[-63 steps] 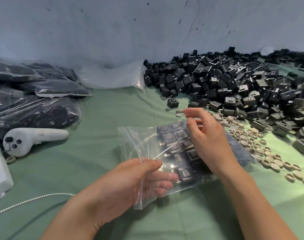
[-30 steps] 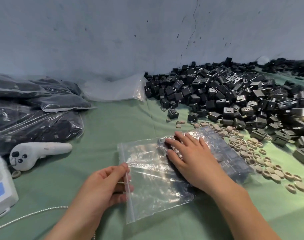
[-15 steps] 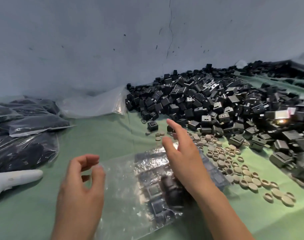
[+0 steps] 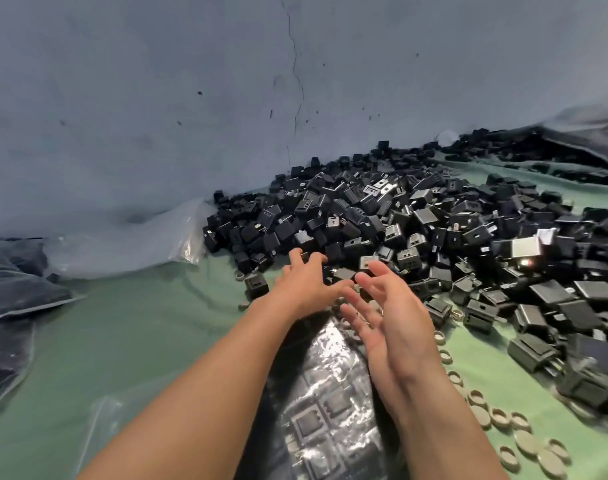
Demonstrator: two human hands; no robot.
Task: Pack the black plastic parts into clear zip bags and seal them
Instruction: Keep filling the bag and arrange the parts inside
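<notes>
1. Nearest item: one clear zip bag [image 4: 330, 410] lies flat under my forearms, behind my fingertips. It holds black parts laid in rows. Its zip edge is hidden by my left arm, so I cannot tell whether it is sealed.

2. Right of my right wrist, loose beige rings [image 4: 524, 441] are scattered on the cloth. They are not part of the load.

3. My right hand [image 4: 389, 313] hovers above the far end of the bag, palm turned inward, fingers straight and apart, holding nothing.

4. My left hand [image 4: 306, 285] is stretched further forward, fingers spread, empty. Its fingertips reach the near edge of the pile of black plastic parts [image 4: 434, 230]. One single part [image 4: 255, 284] sits just left of that hand.

5. Progress, as judged: one bag is filled, and several packed bags [image 4: 11, 289] lie well to the left of my fingers. The pile ahead and to the right is large, so most of the packing remains. A stack of empty clear bags [image 4: 122, 244] waits beyond my left fingertips, to the left.

6. Surface: a green cloth [image 4: 139, 323], slightly wrinkled, runs from under my wrists to the back.

7. Room: a grey-blue wall [image 4: 191, 98], cracked and spotted, stands directly behind the pile.
</notes>
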